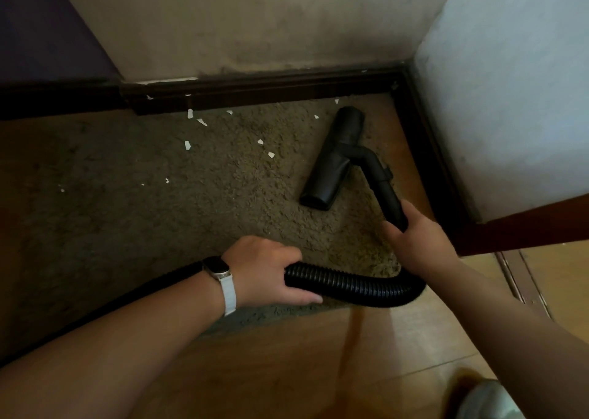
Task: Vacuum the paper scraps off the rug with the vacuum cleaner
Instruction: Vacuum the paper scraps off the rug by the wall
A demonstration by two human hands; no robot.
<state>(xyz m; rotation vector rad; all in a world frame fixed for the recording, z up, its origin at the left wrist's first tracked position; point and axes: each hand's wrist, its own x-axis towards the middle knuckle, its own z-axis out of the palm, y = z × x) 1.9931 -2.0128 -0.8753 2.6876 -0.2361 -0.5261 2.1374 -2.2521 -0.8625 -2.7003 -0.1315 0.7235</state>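
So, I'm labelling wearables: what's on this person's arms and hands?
No sleeves or gloves: left hand and right hand are bare. The left wrist carries a watch with a dark rectangular face, pale case and white band.

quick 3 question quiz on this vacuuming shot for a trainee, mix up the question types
1. True or false: the floor nozzle rests on the rug.
2. The left hand grips: A the corrugated hose; B the floor nozzle; C the rug.
3. Fill in: seen from the camera, most paper scraps lie to the nozzle's ___.

Key: 1 true. 2 A; the right hand holds the wand. 3 left.
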